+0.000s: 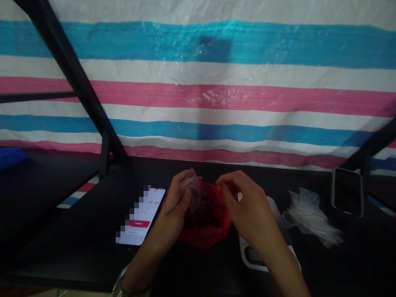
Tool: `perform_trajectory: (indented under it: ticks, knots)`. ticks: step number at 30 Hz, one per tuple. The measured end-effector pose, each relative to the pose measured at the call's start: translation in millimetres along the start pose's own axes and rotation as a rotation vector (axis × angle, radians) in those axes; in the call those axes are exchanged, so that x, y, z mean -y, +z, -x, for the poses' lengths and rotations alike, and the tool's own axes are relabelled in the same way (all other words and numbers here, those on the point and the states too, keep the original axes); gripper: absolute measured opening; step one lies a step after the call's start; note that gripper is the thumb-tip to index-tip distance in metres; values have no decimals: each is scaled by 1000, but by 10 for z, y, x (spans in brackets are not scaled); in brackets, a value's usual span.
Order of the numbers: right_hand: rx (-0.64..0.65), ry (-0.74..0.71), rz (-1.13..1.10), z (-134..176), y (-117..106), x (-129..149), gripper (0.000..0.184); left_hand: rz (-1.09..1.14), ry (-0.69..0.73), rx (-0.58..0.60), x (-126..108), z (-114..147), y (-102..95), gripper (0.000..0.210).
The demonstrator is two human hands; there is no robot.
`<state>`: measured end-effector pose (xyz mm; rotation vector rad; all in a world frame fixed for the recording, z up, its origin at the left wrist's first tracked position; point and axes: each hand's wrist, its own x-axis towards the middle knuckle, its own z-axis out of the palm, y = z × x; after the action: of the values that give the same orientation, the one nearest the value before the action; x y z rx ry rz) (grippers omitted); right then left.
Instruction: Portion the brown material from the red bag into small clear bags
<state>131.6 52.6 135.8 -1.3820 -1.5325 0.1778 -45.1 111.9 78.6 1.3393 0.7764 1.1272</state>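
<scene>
My left hand is closed around a small clear plastic bag, its thumb pressed on the near side. Below the bag lies an open red plastic bag with a heap of small dark reddish pieces inside; they are too dim to name. Over the red bag's right rim, my right hand has thumb and index finger pinched together. What they pinch, if anything, cannot be made out. A white scale sits partly hidden beneath my right hand and forearm.
To the left lies a lit phone. Several clear zip bags are piled right of the scale, and a dark-screened phone stands behind them. Black metal bars rise at the left before a striped plastic sheet. The tabletop is black.
</scene>
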Motion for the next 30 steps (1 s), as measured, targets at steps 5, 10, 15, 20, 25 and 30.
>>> perform_trajectory:
  ticks: [5,10,15,20,25,30]
  knots:
    - [-2,-11,-8,9,19,0,21,154,-56,-48,-42,4,32,54]
    - [-4,-14,-6,9,10,16,22,233,-96,-76,-129,24,54,51]
    - [-9,-21,-5,0,4,43,23,249,-75,-107,-129,37,57,60]
    - [-15,-26,9,4,-13,64,23,184,54,-18,-33,27,4,73]
    - [-24,-30,10,1,-16,79,23,-157,201,23,22,47,0,71]
    - [-14,-13,9,2,-22,95,24,-382,176,42,20,77,17,78]
